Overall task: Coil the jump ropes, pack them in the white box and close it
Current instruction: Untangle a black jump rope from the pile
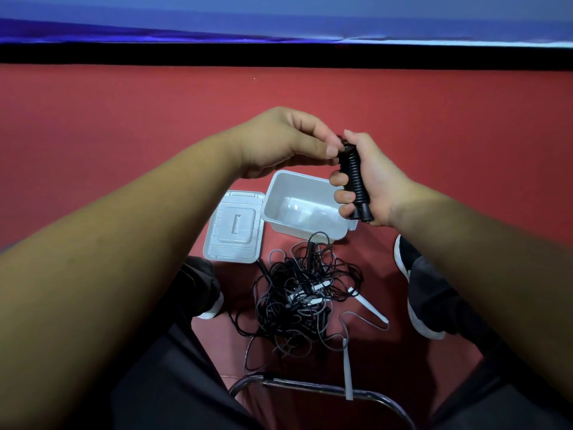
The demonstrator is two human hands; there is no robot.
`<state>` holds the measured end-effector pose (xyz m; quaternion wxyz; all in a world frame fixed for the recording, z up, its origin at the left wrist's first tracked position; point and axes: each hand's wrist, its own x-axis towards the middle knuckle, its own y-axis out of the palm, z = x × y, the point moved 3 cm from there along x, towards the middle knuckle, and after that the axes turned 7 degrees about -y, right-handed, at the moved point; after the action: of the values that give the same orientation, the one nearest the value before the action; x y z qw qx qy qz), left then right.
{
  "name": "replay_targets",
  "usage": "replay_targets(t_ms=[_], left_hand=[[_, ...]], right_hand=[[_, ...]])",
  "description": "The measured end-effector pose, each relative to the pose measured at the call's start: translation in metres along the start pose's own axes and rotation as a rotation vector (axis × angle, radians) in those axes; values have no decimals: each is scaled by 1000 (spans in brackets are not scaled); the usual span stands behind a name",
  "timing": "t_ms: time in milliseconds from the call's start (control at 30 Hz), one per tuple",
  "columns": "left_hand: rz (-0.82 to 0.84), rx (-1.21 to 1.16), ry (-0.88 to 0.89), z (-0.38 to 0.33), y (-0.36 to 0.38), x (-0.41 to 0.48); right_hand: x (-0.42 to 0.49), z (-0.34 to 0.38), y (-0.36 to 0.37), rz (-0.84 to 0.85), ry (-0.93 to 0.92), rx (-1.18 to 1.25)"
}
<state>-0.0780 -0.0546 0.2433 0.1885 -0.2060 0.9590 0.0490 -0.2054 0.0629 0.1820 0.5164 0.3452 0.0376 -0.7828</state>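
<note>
One lid (234,225) lies flat on the red floor (124,125), set just left of one white box (302,206) left open to receive rope. Two hands work together above it: left hand (279,144) pinches the top of one wound black rope bundle (355,184), right hand (369,184) is clamped round it, apparently securing the coil. One tangled pile of ropes (305,296), count indeterminate, waits below.

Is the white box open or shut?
Open: the white box shows its bare inside, and its lid lies flat on the floor beside it.
</note>
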Motion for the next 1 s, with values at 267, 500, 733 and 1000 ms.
replay_targets(t_ms=[267, 500, 733, 1000], left_hand=[[-340, -370, -188, 23, -16, 15], [-402, -519, -290, 36, -7, 17], [-426, -552, -226, 32, -5, 14], [-420, -583, -208, 33, -1, 16]], right_hand=[[7, 1, 1, -42, -125, -115], [10, -4, 5, -86, -234, -273], [7, -2, 9, -99, -252, -357], [6, -2, 10, -110, -257, -368]])
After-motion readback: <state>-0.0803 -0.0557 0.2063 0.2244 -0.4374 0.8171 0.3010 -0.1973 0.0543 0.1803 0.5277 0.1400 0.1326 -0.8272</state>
